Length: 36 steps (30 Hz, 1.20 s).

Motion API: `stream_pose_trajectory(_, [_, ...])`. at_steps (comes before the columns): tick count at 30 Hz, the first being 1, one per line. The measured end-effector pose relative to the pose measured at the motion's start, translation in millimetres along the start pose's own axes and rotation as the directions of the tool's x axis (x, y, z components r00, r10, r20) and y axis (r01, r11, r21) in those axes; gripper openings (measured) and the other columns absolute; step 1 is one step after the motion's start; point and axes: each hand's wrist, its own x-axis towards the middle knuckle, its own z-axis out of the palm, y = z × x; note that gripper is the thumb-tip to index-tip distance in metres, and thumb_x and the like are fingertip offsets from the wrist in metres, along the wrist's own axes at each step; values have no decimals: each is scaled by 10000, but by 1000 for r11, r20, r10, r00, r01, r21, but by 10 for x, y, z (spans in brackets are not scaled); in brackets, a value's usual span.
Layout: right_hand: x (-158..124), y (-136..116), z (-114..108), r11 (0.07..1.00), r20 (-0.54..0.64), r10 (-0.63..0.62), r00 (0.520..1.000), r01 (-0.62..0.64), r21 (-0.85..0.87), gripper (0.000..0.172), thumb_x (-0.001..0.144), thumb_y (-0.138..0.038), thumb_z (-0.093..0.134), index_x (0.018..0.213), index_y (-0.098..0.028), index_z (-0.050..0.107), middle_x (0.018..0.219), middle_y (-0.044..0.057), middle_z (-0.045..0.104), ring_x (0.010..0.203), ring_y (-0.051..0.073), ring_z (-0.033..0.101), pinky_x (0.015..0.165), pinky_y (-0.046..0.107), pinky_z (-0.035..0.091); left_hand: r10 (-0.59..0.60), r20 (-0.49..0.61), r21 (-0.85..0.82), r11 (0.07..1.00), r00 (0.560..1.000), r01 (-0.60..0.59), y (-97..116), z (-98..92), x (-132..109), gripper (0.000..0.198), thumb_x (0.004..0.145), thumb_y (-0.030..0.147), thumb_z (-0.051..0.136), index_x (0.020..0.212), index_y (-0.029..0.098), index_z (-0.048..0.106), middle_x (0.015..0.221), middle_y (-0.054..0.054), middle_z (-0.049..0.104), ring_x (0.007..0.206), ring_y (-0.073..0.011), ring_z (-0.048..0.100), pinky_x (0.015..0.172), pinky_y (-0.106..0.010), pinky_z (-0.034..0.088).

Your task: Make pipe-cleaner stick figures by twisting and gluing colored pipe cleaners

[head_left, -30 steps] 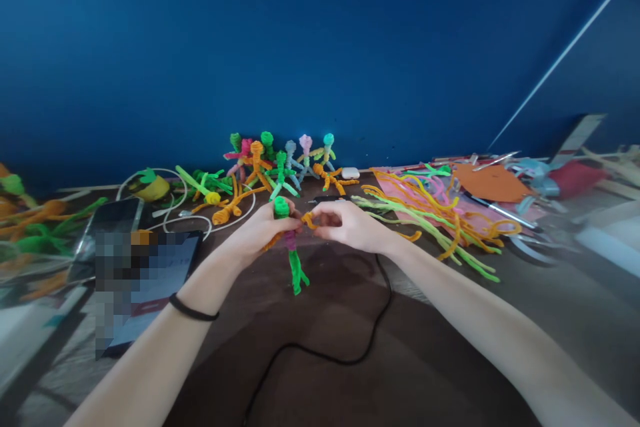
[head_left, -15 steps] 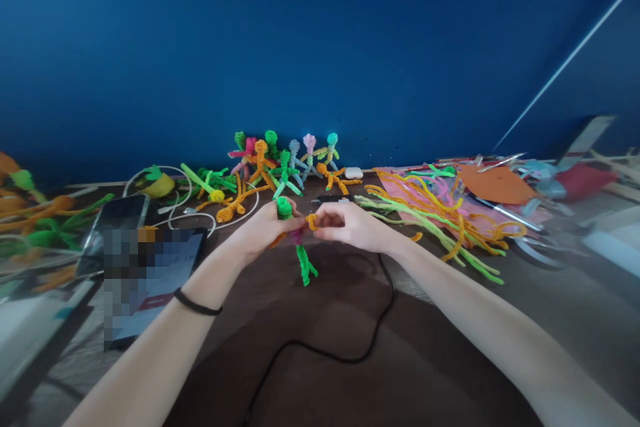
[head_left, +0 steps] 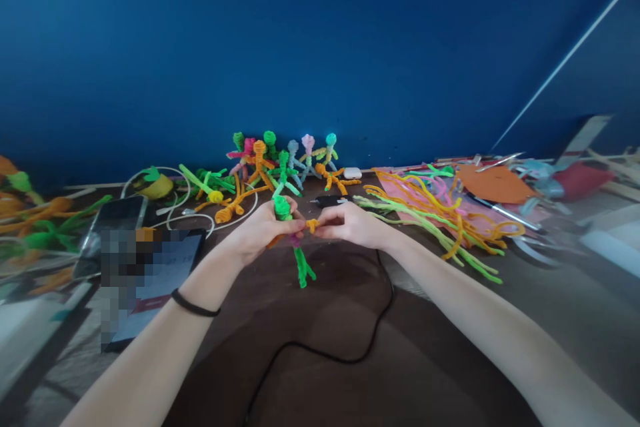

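Note:
A pipe-cleaner figure (head_left: 303, 267) with a green head, a purple middle and green legs is held upright in my left hand (head_left: 261, 230), whose fingers are closed round its body. To the right of that body sticks out a short orange arm (head_left: 312, 224) of curled pipe cleaner. My right hand (head_left: 350, 223) pinches the tip of this orange arm between thumb and fingers. Part of the figure's middle is covered by my left fingers. Behind my hands, several finished pipe-cleaner figures (head_left: 259, 155) lean near the blue wall.
Loose orange and green pipe cleaners (head_left: 440, 207) lie to the right, beside an orange paper sheet (head_left: 499, 183). A tablet (head_left: 160, 303) and a phone (head_left: 113, 227) are at the left. A black cord (head_left: 345, 359) curves across the table, and a white earbud case (head_left: 353, 173) stands at the back.
My right fingers have straightened and flattened at the end of the orange arm. A black tool behind my right hand shows more. The figure stays in my left hand.

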Motion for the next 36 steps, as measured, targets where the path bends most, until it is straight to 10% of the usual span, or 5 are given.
stream_pose_trajectory(13, [-45,-54,-15,935,-133,-155,979,102,-340,110,743,-225,596,683,-135,618,682,0,552,620,84,491,581,211,350,-56,105,194,980,993,35,-45,41,6,201,630,185,657,635,170,457,513,49,544,481,-104,544,504,-237,434])
stream_pose_trajectory(21, [-83,-167,89,868,-214,-201,956,72,-492,87,756,-172,572,687,-148,621,712,21,585,669,108,520,616,231,363,-48,-20,266,963,999,52,-77,82,34,221,596,174,646,623,183,427,445,50,544,428,-115,526,448,-225,393])
stream_pose_trajectory(36, [-96,-211,128,979,-287,-92,953,33,-204,137,789,-214,512,773,-137,624,699,23,628,611,98,552,597,229,418,85,-343,90,994,935,-57,-61,78,91,266,564,194,676,627,182,419,487,43,592,469,-102,529,511,-227,409])
